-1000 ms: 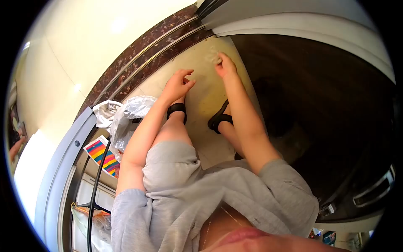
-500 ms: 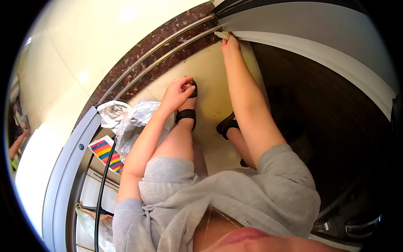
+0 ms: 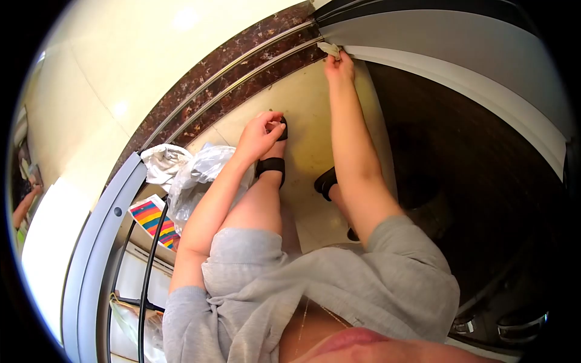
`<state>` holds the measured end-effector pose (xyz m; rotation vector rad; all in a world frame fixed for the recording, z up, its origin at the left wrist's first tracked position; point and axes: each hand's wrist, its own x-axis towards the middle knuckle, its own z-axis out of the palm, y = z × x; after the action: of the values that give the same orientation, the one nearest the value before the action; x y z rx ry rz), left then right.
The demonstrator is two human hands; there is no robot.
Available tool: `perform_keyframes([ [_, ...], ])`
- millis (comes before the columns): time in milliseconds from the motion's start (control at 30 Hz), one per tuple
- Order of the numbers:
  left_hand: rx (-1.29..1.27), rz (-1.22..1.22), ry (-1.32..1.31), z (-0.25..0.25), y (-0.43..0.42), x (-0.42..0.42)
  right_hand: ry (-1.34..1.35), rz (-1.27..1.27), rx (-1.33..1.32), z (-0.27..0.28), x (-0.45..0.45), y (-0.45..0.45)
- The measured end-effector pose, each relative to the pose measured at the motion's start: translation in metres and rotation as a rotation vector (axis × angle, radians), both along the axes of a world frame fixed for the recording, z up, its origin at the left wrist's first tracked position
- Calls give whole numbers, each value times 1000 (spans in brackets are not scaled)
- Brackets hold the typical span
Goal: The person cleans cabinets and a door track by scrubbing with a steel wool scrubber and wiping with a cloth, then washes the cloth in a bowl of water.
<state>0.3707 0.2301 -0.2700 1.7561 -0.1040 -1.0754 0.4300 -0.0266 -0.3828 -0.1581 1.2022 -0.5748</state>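
My right hand (image 3: 340, 66) is stretched out low near the foot of a grey door panel (image 3: 442, 33). Its fingers are closed on a small pale cloth (image 3: 328, 49), which lies beside the end of the metal door track (image 3: 260, 72). My left hand (image 3: 261, 134) hangs in front of my left knee, above a black sandal (image 3: 273, 166). Its fingers are loosely curled with the thumb apart, and nothing shows in them.
A clear plastic bag (image 3: 203, 172) and a white cloth (image 3: 164, 163) hang at the left by a light door frame (image 3: 103, 242). A striped colourful sheet (image 3: 151, 219) is below them. Dark flooring (image 3: 460, 157) lies to the right. Part of another person (image 3: 27, 202) shows at the far left.
My right hand has shifted slightly to the right with the cloth, and the cloth sits at a different angle. My left hand keeps nearly the same pose.
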Motion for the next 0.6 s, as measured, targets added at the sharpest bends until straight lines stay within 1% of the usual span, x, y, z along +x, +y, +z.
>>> perform_keyframes([
  [67, -11, -6, -14, 1, -6, 3, -112, 25, -65, 29, -9, 0],
  [167, -36, -33, -29, 13, -11, 3, -201, 71, -126, 81, -25, 1],
  [267, -49, -29, -25, 11, -14, 1, -313, 130, -350, 150, -36, 14],
  [333, -32, -26, -15, 10, -18, -3, -177, 212, -721, 195, -35, 28],
  [367, -31, -34, -21, 9, -17, -1, -110, 242, -904, 204, -33, 34],
  [400, -28, -31, -24, 9, -20, -2, 336, 396, -1456, 200, -31, 34],
  [433, -23, -36, -25, 8, -20, -4, 427, 398, -1680, 185, -31, 30],
  [500, -26, -56, -35, 7, -19, -4, 606, 379, -2129, 140, -31, 18],
  [533, -24, -64, -42, 5, -18, -3, 539, 459, -2034, 123, -33, 21],
  [600, 5, -64, -36, 1, -16, -5, 537, 667, -1945, 76, -37, 21],
])
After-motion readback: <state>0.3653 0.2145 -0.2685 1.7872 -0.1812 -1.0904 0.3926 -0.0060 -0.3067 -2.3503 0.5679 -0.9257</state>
